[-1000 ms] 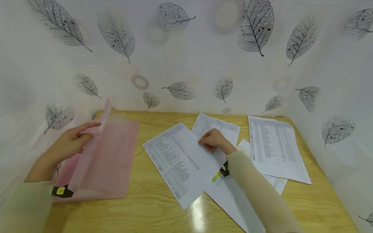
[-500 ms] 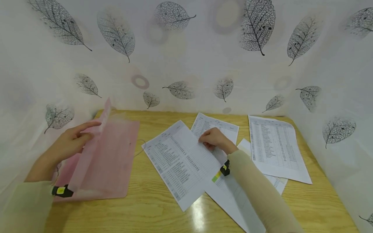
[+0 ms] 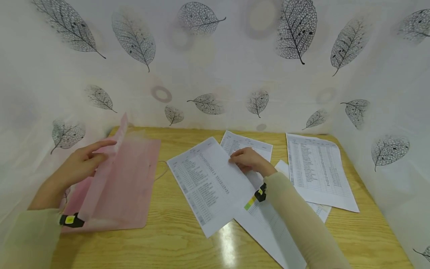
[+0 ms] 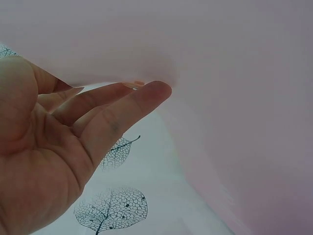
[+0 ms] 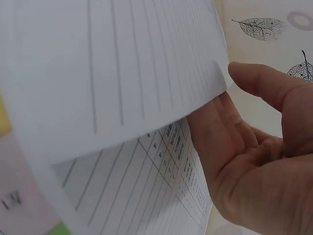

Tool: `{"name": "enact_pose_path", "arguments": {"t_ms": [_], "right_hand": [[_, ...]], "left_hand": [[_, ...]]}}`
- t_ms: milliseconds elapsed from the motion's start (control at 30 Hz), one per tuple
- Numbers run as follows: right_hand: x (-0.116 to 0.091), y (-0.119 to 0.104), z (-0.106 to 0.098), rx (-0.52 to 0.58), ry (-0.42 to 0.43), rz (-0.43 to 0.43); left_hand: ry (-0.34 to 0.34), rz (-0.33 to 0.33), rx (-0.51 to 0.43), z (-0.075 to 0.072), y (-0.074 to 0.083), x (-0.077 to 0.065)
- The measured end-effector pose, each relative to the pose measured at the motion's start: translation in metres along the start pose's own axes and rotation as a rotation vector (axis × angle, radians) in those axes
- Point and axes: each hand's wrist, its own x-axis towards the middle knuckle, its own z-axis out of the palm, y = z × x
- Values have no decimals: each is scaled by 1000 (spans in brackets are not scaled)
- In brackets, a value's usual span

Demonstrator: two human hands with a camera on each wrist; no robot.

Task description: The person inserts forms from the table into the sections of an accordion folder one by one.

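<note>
The printed sheet point(image 3: 198, 186) you're holding is just right of the pink folder point(image 3: 134, 186), overlapping other papers point(image 3: 317, 168) that lie farther right of the folder on the surface point(image 3: 174, 250). Held by one edge alone, it could bend or slip; its corner might also snag the thin cord point(image 3: 162, 176) at the folder's right edge. If you loosen the flap, the folder could fall closed. Your right hand point(image 3: 250, 160) pinches the sheet, thumb above and fingers beneath; your left hand point(image 3: 78, 164) grips the folder's raised flap point(image 3: 104, 179), fingers nearly straight.
</note>
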Motion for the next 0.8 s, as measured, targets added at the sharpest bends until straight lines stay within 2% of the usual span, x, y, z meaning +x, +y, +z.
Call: {"name": "enact_pose_path", "arguments": {"t_ms": [167, 300, 467, 800], "right_hand": [[1, 1, 2, -19, -26, -52], [1, 0, 4, 36, -5, -90], [0, -2, 6, 127, -5, -66], [1, 2, 3, 148, -92, -41]], "left_hand": [[-2, 10, 2, 1, -2, 1], [-3, 13, -4, 1, -2, 0], [-6, 13, -11, 2, -3, 0], [3, 13, 11, 3, -1, 2]]}}
